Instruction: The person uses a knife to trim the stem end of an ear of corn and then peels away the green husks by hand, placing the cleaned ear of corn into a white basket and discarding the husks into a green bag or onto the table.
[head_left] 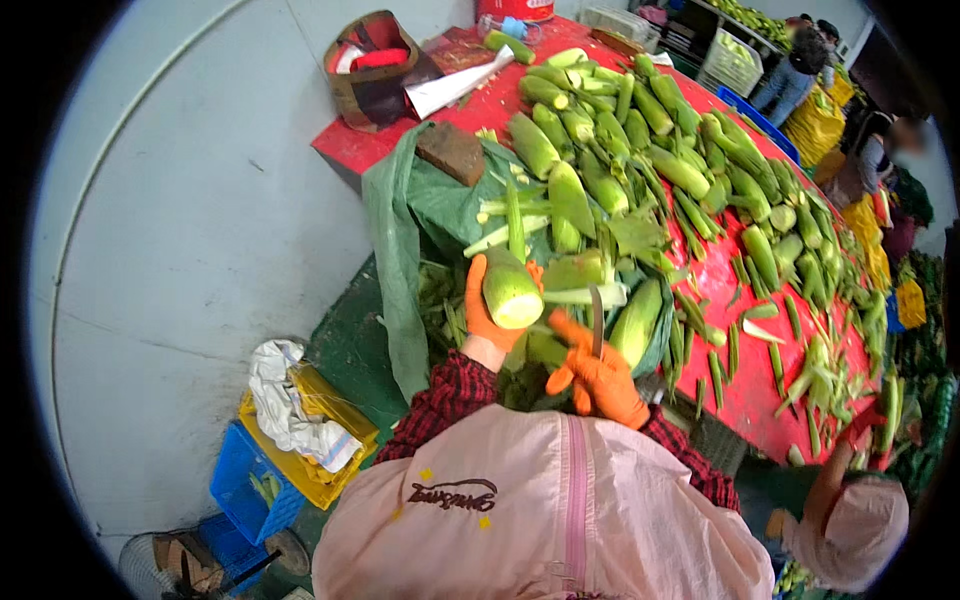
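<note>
In my left hand (482, 312), gloved in orange, is a thick green vegetable stem (512, 298); its pale cut end faces me. My right hand (606, 382), also in an orange glove, is closed round a knife (597, 325) whose narrow blade points up and away. The handle is hidden in the glove. The blade stands apart from the stem, to its right. Beneath both hands, a green sheet (395, 210) hangs at the table's near left corner with leaves and trimmings in it. Another whole stem (637, 322) lies just beyond the knife.
A long heap of green stems (610, 130) covers much of the red table (735, 300). A brick (450, 152) and a camouflage-patterned bag (375, 75) sit at the left. Blue crates (245, 480) stand on the floor. A co-worker's pink sleeve (860, 530) is at lower right; other people work farther back.
</note>
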